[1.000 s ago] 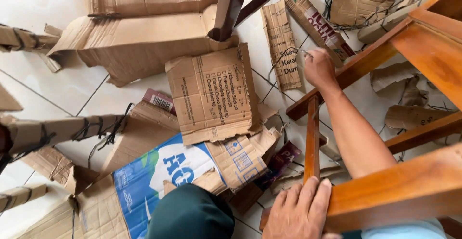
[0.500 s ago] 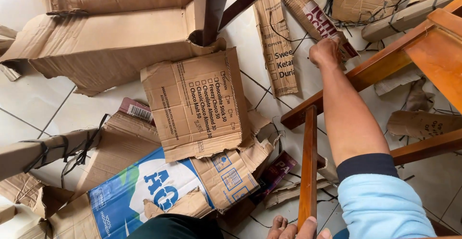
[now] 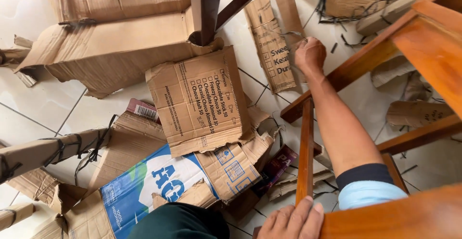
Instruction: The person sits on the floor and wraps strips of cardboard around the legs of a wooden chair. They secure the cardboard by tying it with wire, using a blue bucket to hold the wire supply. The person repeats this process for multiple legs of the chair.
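Head camera looks down: the right hand (image 3: 310, 54) has its fingers closed on a thin black strap (image 3: 293, 34) above the cardboard strip (image 3: 272, 44). The left hand (image 3: 293, 220) rests open-fingered on the orange wooden frame (image 3: 305, 147).

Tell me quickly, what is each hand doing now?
Left hand: open, fingers resting on the wooden chair rail.
Right hand: closed in a fist by the cardboard strip; contents cannot be told.
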